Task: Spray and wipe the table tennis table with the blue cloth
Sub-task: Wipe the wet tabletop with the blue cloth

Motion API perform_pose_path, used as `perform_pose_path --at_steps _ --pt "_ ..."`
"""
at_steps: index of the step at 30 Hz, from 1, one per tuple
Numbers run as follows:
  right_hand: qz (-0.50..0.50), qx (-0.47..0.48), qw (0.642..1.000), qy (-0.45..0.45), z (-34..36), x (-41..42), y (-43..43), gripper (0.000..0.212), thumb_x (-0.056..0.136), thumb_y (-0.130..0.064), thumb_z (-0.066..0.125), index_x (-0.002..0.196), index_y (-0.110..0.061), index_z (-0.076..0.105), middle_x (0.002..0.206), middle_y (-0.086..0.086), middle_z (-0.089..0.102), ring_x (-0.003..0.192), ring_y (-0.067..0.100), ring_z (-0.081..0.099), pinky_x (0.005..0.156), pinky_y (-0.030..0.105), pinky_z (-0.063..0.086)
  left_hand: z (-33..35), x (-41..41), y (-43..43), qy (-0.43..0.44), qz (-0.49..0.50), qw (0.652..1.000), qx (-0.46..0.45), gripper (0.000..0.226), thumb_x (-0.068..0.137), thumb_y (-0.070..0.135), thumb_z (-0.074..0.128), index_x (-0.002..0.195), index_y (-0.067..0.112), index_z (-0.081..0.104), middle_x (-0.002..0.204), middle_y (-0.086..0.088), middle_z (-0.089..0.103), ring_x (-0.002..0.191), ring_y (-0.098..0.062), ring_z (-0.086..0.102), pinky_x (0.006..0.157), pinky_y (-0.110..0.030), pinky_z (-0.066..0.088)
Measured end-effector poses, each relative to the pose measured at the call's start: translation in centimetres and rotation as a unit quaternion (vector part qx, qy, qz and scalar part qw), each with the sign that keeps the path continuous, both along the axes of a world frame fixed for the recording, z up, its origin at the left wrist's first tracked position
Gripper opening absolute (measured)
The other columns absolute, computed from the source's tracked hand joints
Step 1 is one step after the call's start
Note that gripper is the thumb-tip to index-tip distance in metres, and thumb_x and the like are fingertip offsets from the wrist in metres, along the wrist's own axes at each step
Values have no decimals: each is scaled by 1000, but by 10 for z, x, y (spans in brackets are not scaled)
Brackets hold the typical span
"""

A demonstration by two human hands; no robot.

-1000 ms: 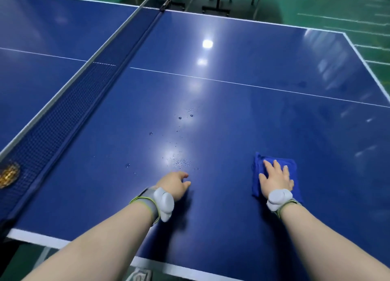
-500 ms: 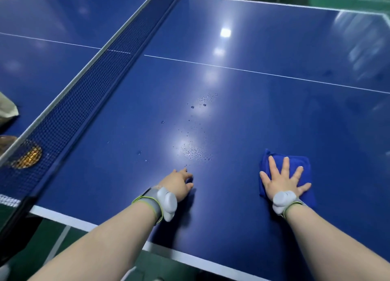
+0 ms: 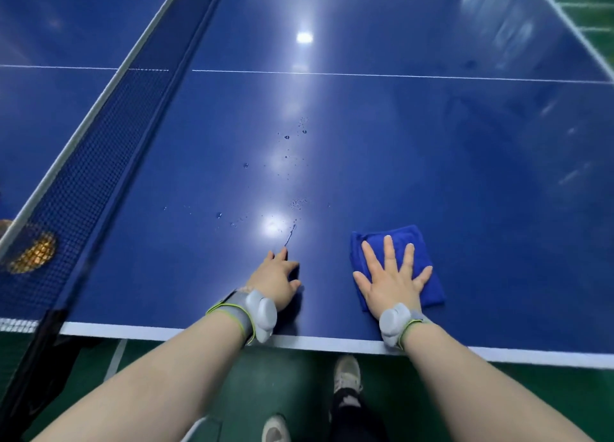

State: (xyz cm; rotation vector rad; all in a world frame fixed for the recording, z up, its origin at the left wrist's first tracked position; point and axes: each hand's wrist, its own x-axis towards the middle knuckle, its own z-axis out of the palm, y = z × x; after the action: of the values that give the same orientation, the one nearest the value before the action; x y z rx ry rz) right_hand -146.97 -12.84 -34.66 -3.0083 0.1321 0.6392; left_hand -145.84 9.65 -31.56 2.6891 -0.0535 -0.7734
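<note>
Now the right hand (image 3: 392, 282) pressed flat, fingers spread, on the blue cloth (image 3: 433, 290); the droplets (image 3: 295, 205) lay left of the cloth, farther out. The left hand (image 3: 275, 275), curled beside the cloth, perhaps held something; I cannot tell.

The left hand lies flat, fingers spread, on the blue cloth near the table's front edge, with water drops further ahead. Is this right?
Not quite. The head view shows the right hand lying flat on the blue cloth; the left hand rests on the bare table beside it. The rest is correct.
</note>
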Motion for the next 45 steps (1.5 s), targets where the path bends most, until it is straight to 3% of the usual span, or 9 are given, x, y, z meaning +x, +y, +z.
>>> perform_pose_path --at_steps 9,13,17,23,30,33,35,39,45 --pt "-191 -4 982 -3 2 -53 -66 63 95 -67 20 151 -50 -4 162 -10 -19 147 34 -20 111 70 -2 -4 -21 2 -23 -19 999 20 52 93 33 53 142 23 37 156 -2 14 144 -24 6 107 -40 34" --pt "-288 3 958 7 5 -63 -98 64 94 -69 18 151 -50 -4 162 -9 -18 146 40 -20 111 71 -4 2 -30 11 -20 -6 1000 13 49 92 34 55 137 20 44 152 -3 19 141 -24 13 105 -39 35" --pt "-307 -7 952 8 5 -60 -95 64 94 -68 14 152 -49 -6 163 -6 -17 146 42 -17 111 71 -2 6 -39 31 -12 34 999 21 43 93 33 55 131 16 47 151 -4 20 142 -27 13 104 -40 35" --pt "-237 0 972 5 4 -54 -35 65 95 -68 14 152 -46 -7 163 -2 -19 145 46 -18 110 72 -1 11 -51 51 2 61 998 18 47 93 32 55 137 17 45 156 -3 15 145 -26 8 109 -42 30" --pt "-28 16 999 1 2 -60 64 65 97 -64 19 151 -45 -11 161 0 -24 142 47 -23 109 72 -5 11 -60 70 19 54 998 19 45 95 30 53 136 14 46 156 -3 18 144 -24 14 111 -41 31" --pt "75 12 997 13 0 -66 90 67 90 -69 4 150 -46 -14 160 1 -27 141 48 -27 107 72 -9 9 -65 75 19 51 998 9 47 94 30 54 139 19 44 160 3 7 147 -23 7 114 -41 25" --pt "109 5 994 17 0 -67 96 68 86 -69 -4 150 -46 -15 159 0 -29 140 47 -29 107 71 -11 9 -68 79 15 50 999 1 49 94 29 54 141 23 43 159 2 14 146 -24 12 114 -40 26" --pt "112 5 994 17 5 -66 89 58 101 -55 18 150 -47 -13 160 -3 -26 143 43 -28 111 70 -8 13 -73 87 -6 68 998 2 34 90 27 57 123 17 57 133 -3 43 125 -26 42 97 -37 43" --pt "-27 18 999 12 4 -54 60 59 99 -61 21 149 -52 -7 161 -11 -22 145 38 -25 110 71 -5 15 -73 102 -12 83 996 20 30 90 26 57 119 17 60 139 1 42 126 -26 41 96 -37 44"
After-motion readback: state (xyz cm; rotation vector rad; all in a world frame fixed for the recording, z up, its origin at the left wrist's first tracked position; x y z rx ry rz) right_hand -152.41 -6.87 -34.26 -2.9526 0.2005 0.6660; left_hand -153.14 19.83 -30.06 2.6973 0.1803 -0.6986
